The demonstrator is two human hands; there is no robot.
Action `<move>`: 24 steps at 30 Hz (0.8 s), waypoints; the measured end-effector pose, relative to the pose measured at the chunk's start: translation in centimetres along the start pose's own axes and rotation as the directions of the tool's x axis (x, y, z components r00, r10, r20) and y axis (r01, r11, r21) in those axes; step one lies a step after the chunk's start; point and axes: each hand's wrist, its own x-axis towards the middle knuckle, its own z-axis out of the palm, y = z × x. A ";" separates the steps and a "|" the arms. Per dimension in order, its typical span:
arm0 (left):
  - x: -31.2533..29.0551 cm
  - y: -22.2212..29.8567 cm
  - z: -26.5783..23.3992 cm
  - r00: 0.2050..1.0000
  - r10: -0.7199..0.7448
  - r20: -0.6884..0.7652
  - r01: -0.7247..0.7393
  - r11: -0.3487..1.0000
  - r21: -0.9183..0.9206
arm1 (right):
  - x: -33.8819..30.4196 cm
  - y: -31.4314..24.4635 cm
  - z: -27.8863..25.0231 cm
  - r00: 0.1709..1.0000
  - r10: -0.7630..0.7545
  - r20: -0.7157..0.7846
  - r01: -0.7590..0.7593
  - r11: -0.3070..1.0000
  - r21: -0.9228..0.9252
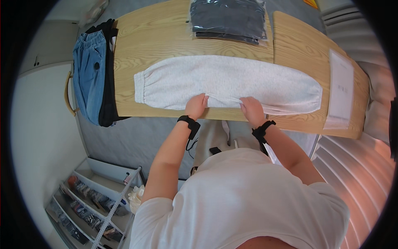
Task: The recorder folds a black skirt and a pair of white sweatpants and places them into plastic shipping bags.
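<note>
A pair of light grey sweatpants (pixel 232 79) lies lengthwise across the wooden table, folded into one long strip. Its gathered elastic band (pixel 139 88) is at the left end, and the other end tapers to the right. Along the near edge, my left hand (pixel 196 106) pinches the fabric left of the middle. My right hand (pixel 252 110) grips the same edge a little farther right, fingers closed on the cloth. Between the two hands the edge is drawn into a small fold. Both wrists wear black straps.
Clear-bagged dark folded clothes (pixel 228 20) sit at the table's far side. Blue jeans (pixel 89 74) and black garments hang over its left end. A flat clear plastic bag (pixel 340 89) lies at the right on the table (pixel 157 31). A shelf rack (pixel 110 207) with packed items stands lower left.
</note>
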 end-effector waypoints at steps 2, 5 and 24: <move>0.6 0.3 0.4 0.995 -0.071 -0.076 0.077 0.995 0.071 | 1.4 1.0 0.5 0.998 0.064 -0.013 -0.064 0.998 0.018; 0.9 0.9 0.4 0.991 -0.081 -0.102 0.093 0.989 0.113 | 2.5 1.9 0.8 0.996 0.087 0.032 -0.087 0.996 -0.009; -1.7 -4.2 -3.1 0.966 0.074 -0.248 -0.047 0.993 0.111 | 2.6 2.7 1.0 0.989 0.145 0.035 -0.148 0.986 0.077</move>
